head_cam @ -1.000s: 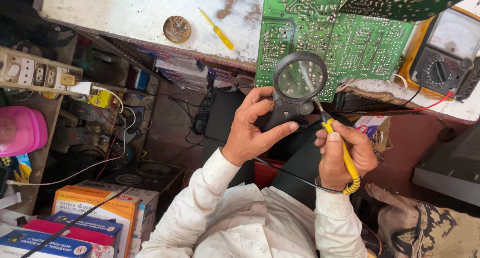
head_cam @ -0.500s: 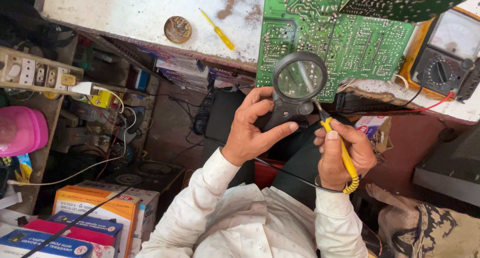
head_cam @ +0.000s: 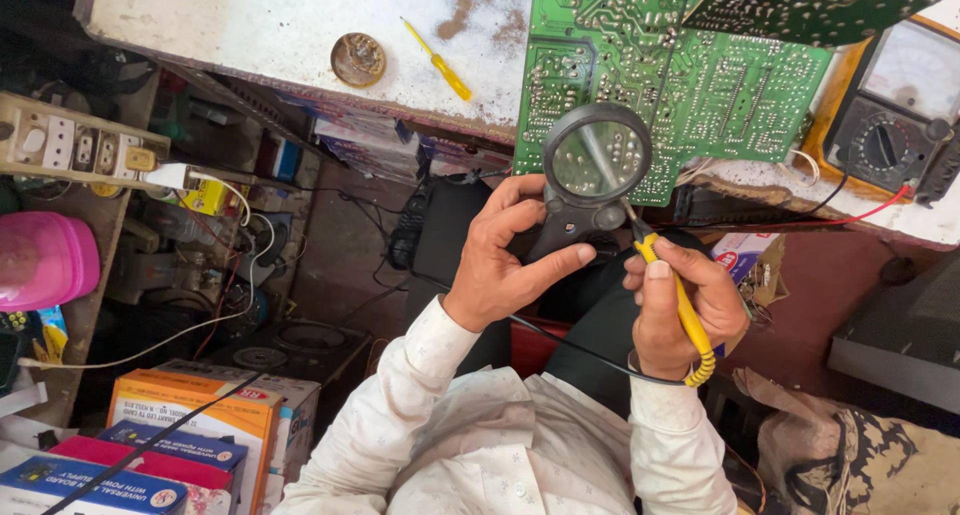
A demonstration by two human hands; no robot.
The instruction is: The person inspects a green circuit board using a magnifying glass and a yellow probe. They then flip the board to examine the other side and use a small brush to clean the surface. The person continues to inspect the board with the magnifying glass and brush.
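At centre frame the left hand clasps the black-framed round magnifying glass by its handle, lens over the lower edge of the large green circuit board on the worn white bench. The right hand grips a yellow-handled probe, its tip hidden behind the lens. A shaky lens could blur the joints; a slipped tip might bridge neighbouring solder points.

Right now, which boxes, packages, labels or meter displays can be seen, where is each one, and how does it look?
Orange and white carton: bottom left, upright, rectangular.
Flat boxes: bottom-left corner, stacked; blue, pink and white.
Small white box: right of the right hand, red and blue print.
Analog meter: top right on the bench, pale dial face, black knob, yellow case.
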